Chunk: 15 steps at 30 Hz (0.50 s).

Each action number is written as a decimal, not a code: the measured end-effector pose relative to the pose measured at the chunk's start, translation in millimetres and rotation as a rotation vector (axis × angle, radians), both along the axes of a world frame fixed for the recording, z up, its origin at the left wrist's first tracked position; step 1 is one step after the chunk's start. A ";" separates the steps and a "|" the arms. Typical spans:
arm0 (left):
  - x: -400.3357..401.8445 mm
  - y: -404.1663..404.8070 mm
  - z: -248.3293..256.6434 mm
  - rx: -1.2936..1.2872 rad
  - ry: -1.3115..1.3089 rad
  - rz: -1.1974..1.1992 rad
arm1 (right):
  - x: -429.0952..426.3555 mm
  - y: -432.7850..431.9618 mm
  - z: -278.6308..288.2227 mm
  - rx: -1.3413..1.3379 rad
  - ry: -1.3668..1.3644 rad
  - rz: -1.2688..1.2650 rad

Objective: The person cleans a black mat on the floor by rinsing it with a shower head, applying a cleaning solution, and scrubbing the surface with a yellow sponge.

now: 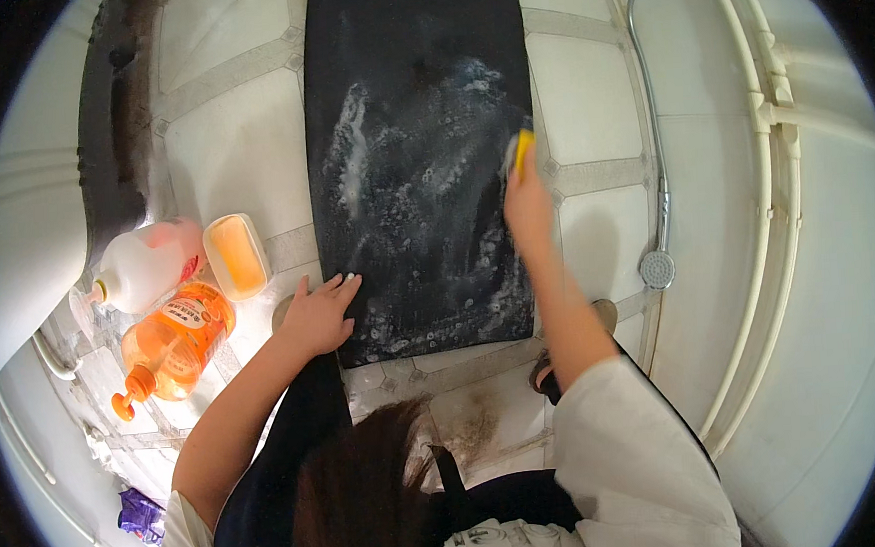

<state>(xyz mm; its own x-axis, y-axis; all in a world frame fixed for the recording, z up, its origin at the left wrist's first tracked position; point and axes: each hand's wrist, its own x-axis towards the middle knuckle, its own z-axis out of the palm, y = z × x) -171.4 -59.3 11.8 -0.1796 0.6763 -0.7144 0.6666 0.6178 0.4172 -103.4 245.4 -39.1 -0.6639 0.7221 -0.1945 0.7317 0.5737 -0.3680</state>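
A long black mat (419,222), streaked with white suds and small bubbles, lies flat on the tiled floor before me. My left hand (316,320) rests palm down at its near left edge, fingers somewhat apart, with nothing in its grasp. At the mat's right edge, my right hand (530,211) grips a yellow scrubber (525,152) with a pale side facing the mat. The hand covers part of the scrubber, and slight blur hides whether that side is bristle or foam.
Left of the mat lie a white pump bottle (144,261), an orange detergent pump bottle (179,342) and a pale dish (259,239) holding orange soap (241,255). A shower head (657,269) on a hose lies at the right, near wall pipes (758,178). A purple packet (140,515) sits lower left.
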 end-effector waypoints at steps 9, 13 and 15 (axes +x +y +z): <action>2.6 -0.3 -6.8 0.023 0.013 0.006 | -42.9 -55.8 5.9 0.064 -0.172 0.115; 4.5 -1.6 -5.3 0.017 0.019 -0.006 | -57.9 -99.3 19.4 0.029 -0.324 0.604; -0.6 -3.7 -2.9 0.022 0.009 -0.006 | -76.7 -53.2 9.9 0.051 -0.257 0.624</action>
